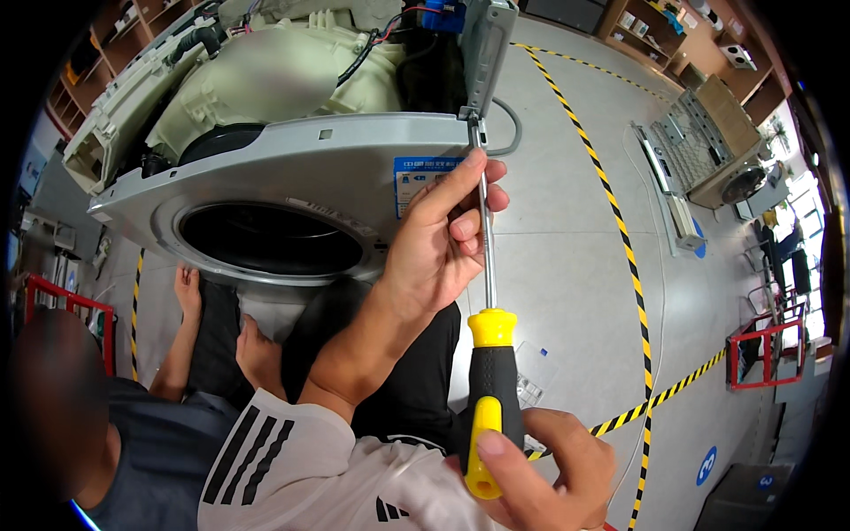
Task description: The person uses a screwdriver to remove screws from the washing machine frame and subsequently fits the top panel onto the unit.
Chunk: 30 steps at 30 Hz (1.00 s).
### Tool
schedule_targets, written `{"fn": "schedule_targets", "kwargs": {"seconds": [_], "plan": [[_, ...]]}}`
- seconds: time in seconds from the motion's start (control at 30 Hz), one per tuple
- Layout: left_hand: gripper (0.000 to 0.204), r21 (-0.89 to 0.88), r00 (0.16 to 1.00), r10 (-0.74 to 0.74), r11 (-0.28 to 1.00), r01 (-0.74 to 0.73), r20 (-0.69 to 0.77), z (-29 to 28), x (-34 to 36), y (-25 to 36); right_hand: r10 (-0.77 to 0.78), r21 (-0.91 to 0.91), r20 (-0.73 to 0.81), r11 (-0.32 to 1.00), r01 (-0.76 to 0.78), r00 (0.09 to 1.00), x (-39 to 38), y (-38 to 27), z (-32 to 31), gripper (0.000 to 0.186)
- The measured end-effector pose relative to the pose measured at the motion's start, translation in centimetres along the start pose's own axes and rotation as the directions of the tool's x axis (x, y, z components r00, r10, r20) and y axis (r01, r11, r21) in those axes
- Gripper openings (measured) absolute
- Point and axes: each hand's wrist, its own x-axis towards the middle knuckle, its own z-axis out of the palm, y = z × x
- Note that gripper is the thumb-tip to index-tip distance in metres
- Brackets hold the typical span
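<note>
A long screwdriver (494, 380) with a black and yellow handle points away from me, its metal shaft upright in the picture. My right hand (553, 469) is closed around the handle's near end, thumb lying on the yellow part. Higher up, my left hand (434, 234) pinches the shaft close to its tip. That tip meets the top right corner of a grey washing machine front panel (292, 150), at a metal corner post (489, 57). Fingers hide any screw there. The round door opening (270, 239) is dark inside.
Behind the panel sit the pale plastic tub (363, 84) and wiring (359, 57). A co-worker's hands (258, 354) are by the machine's lower edge at left. Yellow-black tape (611, 199) marks the floor at right. Another partly dismantled machine (739, 181) stands farther off.
</note>
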Motion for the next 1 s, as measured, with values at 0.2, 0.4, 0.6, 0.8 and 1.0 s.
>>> {"fn": "schedule_targets", "kwargs": {"seconds": [0.2, 0.4, 0.6, 0.8, 1.0], "plan": [[0.025, 0.073, 0.999, -0.035, 0.997, 0.036, -0.014, 0.7, -0.6, 0.0, 0.242, -0.215, 0.098, 0.952, -0.217, 0.965, 0.9, -2.1, -1.6, 0.050], [0.022, 0.048, 0.999, 0.008, 0.999, -0.010, 0.044, 0.0, -0.4, -0.4, 0.164, -0.151, -0.105, 0.972, -0.179, 0.981, -0.2, -0.9, -0.5, 0.049], [0.021, 0.051, 0.996, -0.052, 0.998, 0.048, 0.074, 0.7, -0.6, -0.9, -0.002, -0.342, -0.088, 0.939, -0.029, 0.996, -0.5, -0.3, 0.3, 0.051], [0.021, 0.132, 0.993, -0.026, 0.991, 0.010, 0.118, 0.2, -1.2, -0.2, 0.125, -0.148, -0.077, 0.980, -0.135, 0.989, 0.6, -1.2, -0.5, 0.066], [0.020, 0.009, 0.991, -0.031, 1.000, 0.030, 0.132, 0.5, -0.5, -2.2, 0.001, -0.268, -0.112, 0.963, -0.032, 0.994, -0.8, -0.6, -0.4, 0.043]]}}
